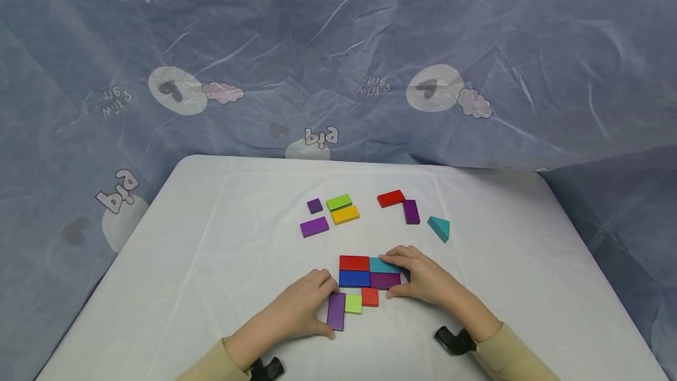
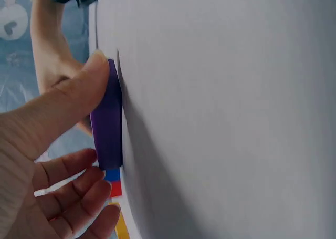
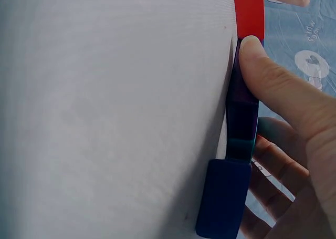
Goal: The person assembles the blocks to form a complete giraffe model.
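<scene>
My left hand (image 1: 304, 304) holds a purple rectangular block (image 1: 335, 311) by its two ends, thumb at the near end and fingertips at the far end. Beside that block lie a lime green square block (image 1: 353, 304) and a red square block (image 1: 370, 297). Behind them, a red block (image 1: 354, 263) and a teal block (image 1: 384, 265) sit above a blue block (image 1: 354, 278) and a purple block (image 1: 385, 280). My right hand (image 1: 425, 276) grips this group's right end, thumb against the purple block, fingers by the teal one. A dark blue block (image 3: 224, 197) is partly hidden by it.
Farther back on the white table (image 1: 238, 222) lie loose blocks: dark purple (image 1: 314, 206), purple (image 1: 314, 227), lime green (image 1: 339, 202) and yellow (image 1: 345, 214). To their right are red (image 1: 391, 199), purple (image 1: 411, 212) and teal triangular (image 1: 439, 229) blocks. A patterned blue-grey cloth (image 1: 338, 63) hangs behind.
</scene>
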`<control>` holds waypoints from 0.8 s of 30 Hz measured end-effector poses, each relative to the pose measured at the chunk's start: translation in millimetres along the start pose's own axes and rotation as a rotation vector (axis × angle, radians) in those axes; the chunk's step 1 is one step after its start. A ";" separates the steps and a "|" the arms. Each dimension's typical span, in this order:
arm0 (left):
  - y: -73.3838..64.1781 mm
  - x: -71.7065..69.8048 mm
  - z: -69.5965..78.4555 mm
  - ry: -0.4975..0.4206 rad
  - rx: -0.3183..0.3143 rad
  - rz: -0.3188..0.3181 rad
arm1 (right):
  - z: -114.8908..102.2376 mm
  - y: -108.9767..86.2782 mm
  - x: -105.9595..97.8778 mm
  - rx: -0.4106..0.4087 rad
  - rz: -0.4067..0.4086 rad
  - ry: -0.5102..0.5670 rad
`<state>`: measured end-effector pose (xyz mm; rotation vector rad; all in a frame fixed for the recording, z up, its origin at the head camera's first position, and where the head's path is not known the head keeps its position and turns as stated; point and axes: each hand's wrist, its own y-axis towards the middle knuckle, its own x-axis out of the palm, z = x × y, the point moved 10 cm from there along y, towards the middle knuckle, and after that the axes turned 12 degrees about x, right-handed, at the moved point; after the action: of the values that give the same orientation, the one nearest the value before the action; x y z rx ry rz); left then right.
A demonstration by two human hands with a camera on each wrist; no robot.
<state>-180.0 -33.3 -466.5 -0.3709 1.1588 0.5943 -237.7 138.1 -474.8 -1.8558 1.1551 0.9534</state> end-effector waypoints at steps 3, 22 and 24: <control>5.3 1.6 3.9 0.025 0.005 -0.004 | 0.8 -0.1 -1.0 0.004 0.006 0.005; 13.4 2.7 3.7 0.055 -0.039 0.040 | 2.4 -0.5 -1.5 -0.008 0.003 0.009; 13.4 3.2 3.5 0.034 -0.039 0.046 | 2.4 -0.6 -1.5 -0.014 0.003 0.008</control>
<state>-184.7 -20.0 -467.9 -0.3901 1.1925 0.6532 -238.1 141.0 -474.5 -1.8713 1.1593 0.9587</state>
